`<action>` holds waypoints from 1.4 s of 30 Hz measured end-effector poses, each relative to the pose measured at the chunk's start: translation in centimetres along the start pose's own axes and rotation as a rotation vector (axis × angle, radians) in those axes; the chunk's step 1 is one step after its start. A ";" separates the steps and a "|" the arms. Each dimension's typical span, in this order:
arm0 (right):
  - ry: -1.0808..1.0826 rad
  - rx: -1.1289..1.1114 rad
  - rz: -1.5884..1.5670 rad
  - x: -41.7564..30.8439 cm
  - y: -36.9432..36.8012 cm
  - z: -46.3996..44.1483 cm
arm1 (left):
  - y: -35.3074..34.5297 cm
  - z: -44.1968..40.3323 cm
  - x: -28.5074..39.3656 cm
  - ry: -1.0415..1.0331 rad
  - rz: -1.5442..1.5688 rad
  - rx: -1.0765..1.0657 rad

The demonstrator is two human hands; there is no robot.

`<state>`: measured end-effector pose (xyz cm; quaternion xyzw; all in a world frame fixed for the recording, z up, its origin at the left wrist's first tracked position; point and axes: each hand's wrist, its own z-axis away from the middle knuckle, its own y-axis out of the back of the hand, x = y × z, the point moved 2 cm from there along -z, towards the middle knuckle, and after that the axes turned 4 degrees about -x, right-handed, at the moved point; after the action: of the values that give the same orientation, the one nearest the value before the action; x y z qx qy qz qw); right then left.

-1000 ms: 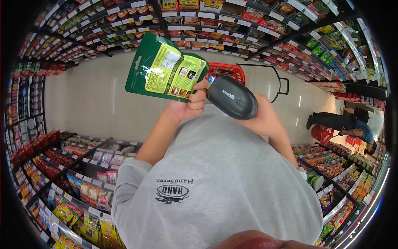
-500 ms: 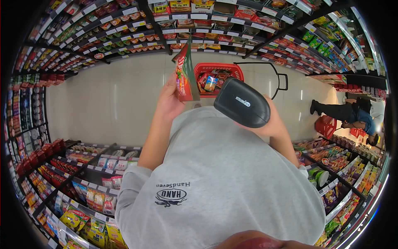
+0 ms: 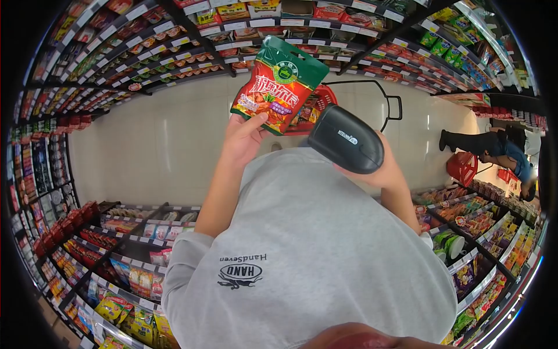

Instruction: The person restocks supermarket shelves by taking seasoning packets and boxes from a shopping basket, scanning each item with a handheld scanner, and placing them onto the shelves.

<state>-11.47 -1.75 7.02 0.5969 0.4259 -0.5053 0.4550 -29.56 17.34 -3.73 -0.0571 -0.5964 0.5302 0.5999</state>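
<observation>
My left hand [image 3: 245,137] holds a red and green food packet [image 3: 279,86] by its bottom edge, thumb across the front. The packet is tilted, its printed red front and round green emblem facing me. My right hand [image 3: 379,168] is wrapped round a black handheld scanner [image 3: 347,139], which hides most of the fingers. The scanner's rounded end points up and left, close to the packet but apart from it. Behind both is a red basket [image 3: 329,96] with several small packets inside, partly covered by the packet and the scanner.
Shelves of packaged food [image 3: 349,28] run along the top. More shelves [image 3: 125,247] stand at the lower left and lower right. The basket's black handle [image 3: 394,108] reaches out to the right over the pale floor [image 3: 145,145]. At the far right are another person [image 3: 482,142] and a second red basket [image 3: 462,167].
My left hand has turned the packet from its green and yellow back, past its edge, to its red front. The scanner has moved slightly right, away from the left hand.
</observation>
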 end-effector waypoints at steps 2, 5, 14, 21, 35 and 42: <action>-0.046 0.019 -0.018 0.4 1.4 0.1 | -0.8 -1.1 -0.4 0.004 -0.046 0.023; -0.112 0.027 -0.044 0.8 3.9 0.1 | -2.6 -2.8 -0.9 0.054 -0.035 0.060; -0.139 0.069 -0.094 2.1 13.4 0.4 | -9.1 -10.3 -4.9 0.050 -0.445 0.051; -0.175 0.137 -0.103 4.1 19.9 1.9 | -12.3 -14.1 -5.5 -0.195 -0.527 0.088; -0.255 0.296 -0.079 5.8 24.2 6.3 | -11.3 -16.7 -6.6 -0.091 -0.395 0.175; -0.272 0.364 -0.105 6.2 24.3 8.8 | -11.2 -17.7 -8.0 0.092 -0.725 0.135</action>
<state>10.96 -15.48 2.98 0.5725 0.2933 -0.6725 0.3659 -7.28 16.92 -6.10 0.1736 -0.5142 0.3184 0.7772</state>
